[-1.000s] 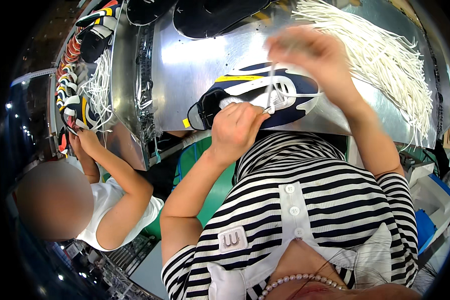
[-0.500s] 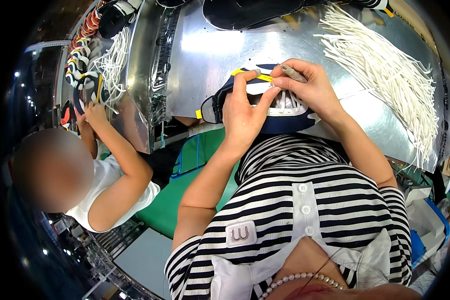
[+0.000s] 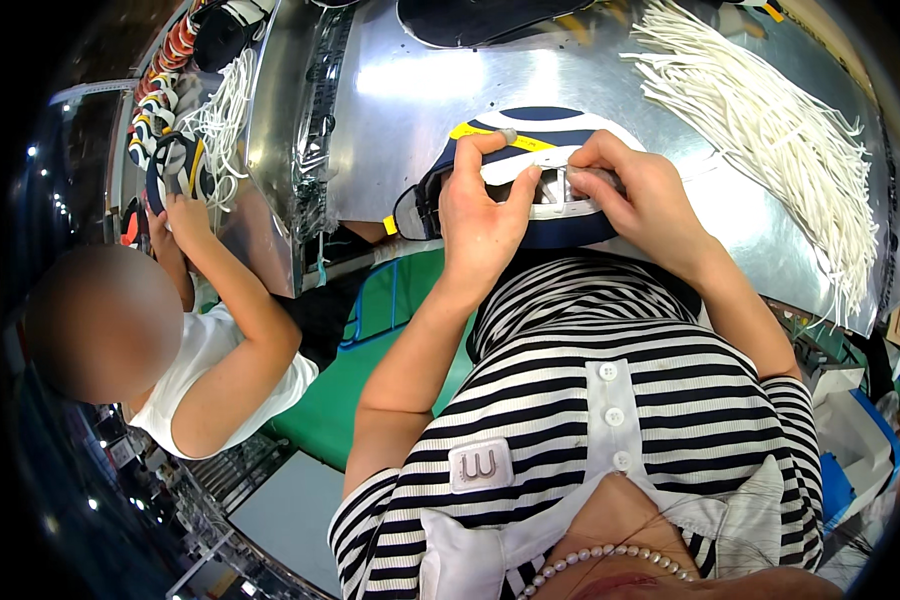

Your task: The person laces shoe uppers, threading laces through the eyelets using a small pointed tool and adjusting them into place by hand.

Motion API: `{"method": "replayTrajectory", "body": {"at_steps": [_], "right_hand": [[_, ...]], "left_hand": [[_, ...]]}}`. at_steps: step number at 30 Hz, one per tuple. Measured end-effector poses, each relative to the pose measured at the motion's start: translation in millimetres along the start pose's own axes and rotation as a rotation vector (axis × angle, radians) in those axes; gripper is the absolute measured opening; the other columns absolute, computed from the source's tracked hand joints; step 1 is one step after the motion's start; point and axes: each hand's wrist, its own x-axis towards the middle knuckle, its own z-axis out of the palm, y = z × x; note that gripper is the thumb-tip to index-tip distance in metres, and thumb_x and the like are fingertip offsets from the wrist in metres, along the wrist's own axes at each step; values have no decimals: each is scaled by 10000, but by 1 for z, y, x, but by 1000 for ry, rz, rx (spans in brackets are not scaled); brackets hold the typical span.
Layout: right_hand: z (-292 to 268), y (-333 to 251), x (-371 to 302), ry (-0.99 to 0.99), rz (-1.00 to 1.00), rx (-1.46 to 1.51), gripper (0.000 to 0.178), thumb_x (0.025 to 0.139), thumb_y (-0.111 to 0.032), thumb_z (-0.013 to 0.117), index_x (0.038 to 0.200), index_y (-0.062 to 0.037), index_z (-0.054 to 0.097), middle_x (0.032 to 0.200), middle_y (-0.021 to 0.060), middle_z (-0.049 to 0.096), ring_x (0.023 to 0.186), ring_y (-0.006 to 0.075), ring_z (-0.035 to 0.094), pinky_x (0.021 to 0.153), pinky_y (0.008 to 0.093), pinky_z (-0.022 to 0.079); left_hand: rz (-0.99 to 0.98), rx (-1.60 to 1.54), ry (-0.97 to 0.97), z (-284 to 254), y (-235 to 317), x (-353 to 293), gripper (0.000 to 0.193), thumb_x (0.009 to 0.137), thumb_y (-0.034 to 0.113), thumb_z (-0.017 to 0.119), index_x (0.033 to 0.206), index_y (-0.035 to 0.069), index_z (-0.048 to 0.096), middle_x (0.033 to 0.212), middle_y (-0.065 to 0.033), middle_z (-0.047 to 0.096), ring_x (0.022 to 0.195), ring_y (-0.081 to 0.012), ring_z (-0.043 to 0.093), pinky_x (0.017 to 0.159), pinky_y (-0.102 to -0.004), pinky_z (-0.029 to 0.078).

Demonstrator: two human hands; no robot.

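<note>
A navy, white and yellow shoe [image 3: 552,117] lies on its side at the near edge of the metal table. My left hand [image 3: 482,213] is closed around its ankle end, the index finger on the yellow strip and the thumb at the lace opening. White lace [image 3: 559,188] crosses that opening. My right hand [image 3: 652,200] is closed at the toe side of the opening, fingertips against the lace. Under its fingers shows part of a small tool with a greyish handle [image 3: 611,180]; its tip is hidden.
Many loose white laces [image 3: 770,150] are spread over the right of the metal table [image 3: 410,130]. A large dark item [image 3: 480,22] lies at the far edge. To my left, a co-worker's hands [image 3: 183,220] work on a shoe beside more shoes and white laces [image 3: 228,130].
My right hand has turned and come lower over the opening, so the tool's handle is now mostly covered. The shoe has rolled slightly, showing more of its navy and white side.
</note>
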Motion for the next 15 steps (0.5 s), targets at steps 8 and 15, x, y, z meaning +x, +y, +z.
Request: {"method": "replayTrajectory", "body": {"at_steps": [8,15], "right_hand": [[20,-11,28,-65,-131,-451,201,830,-142,631,971,-41,530,786,120,680,705,313,669,582,404,508],[-29,-17,16,11,-28,-435,137,866,-65,629,995,-72,582,815,132,656,661,328,632,585,365,498]], "left_hand": [[234,284,-63,8,10,-4,410,804,98,690,1169,31,515,919,-200,666,811,-379,635,748,-441,482],[-229,-385,-116,-7,6,26,396,846,-54,576,1228,-22,478,919,-99,660,796,-97,617,704,-217,488]]}}
